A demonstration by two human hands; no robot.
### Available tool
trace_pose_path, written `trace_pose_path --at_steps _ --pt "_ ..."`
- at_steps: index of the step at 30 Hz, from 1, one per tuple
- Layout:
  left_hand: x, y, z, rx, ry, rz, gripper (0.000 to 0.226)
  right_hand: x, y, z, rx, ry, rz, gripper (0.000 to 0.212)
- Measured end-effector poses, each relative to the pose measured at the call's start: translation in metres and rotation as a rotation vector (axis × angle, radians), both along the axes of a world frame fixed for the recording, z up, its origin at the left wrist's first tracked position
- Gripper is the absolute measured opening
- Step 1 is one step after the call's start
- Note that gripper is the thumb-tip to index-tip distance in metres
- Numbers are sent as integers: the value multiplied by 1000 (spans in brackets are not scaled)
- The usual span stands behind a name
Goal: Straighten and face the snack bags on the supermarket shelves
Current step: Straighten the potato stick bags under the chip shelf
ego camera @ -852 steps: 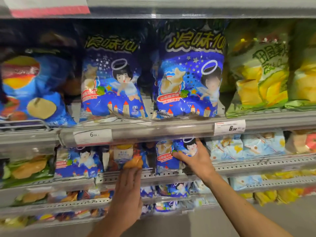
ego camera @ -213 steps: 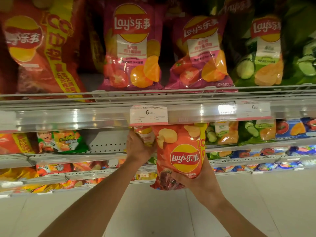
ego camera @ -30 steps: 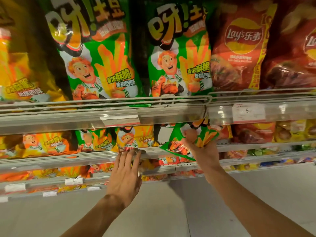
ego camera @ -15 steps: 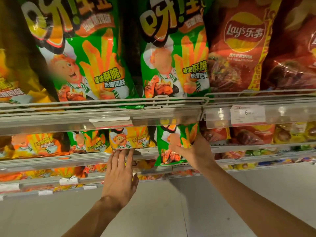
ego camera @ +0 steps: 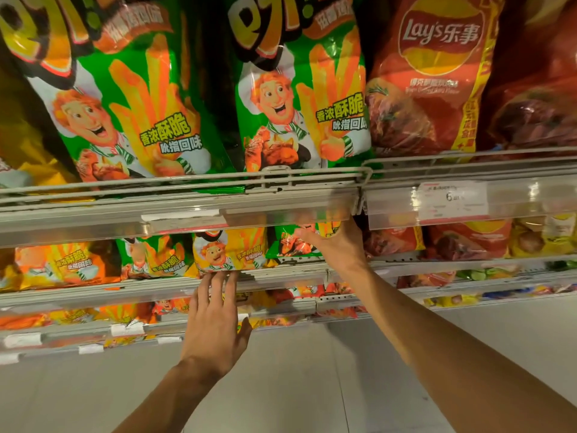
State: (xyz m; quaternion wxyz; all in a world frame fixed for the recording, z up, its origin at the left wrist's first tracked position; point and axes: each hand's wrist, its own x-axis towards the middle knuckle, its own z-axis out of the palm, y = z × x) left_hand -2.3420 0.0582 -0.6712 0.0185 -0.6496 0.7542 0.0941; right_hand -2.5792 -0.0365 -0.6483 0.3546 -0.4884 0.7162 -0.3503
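On the second shelf [ego camera: 281, 278], an orange fries bag [ego camera: 67, 265] is sitting far left, with a small green fries bag [ego camera: 154, 260] and a yellow fries bag [ego camera: 229, 251] standing beside it. The left hand [ego camera: 215, 326] is reaching up with its fingers straight and released, their tips touching the shelf rail just under the yellow bag. Further right, the right hand [ego camera: 335, 245] is reaching in under the upper shelf's price strip [ego camera: 452, 200] and grasping the green snack bag [ego camera: 292, 243], thumb lying across its front, the other fingers hidden behind it. Red Lay's bags [ego camera: 468, 239] are standing to its right. Above, two large green fries bags [ego camera: 299, 98] and a red Lay's bag [ego camera: 431, 73] are facing forward.
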Motion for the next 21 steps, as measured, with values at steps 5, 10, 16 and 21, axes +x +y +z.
trace_pose_path --at_steps 5,10,16,21 --pt "0 1 -2 0 -42 -1 86 -5 16 -17 -54 105 40 76" --pt "-3 4 1 -50 -82 -22 89 -2 10 -18 57 113 68 96" --pt "4 5 -1 -4 -90 -58 96 -8 31 -26 7 220 80 75" --pt "24 20 -7 -16 36 -126 86 4 68 -25 -201 333 22 79"
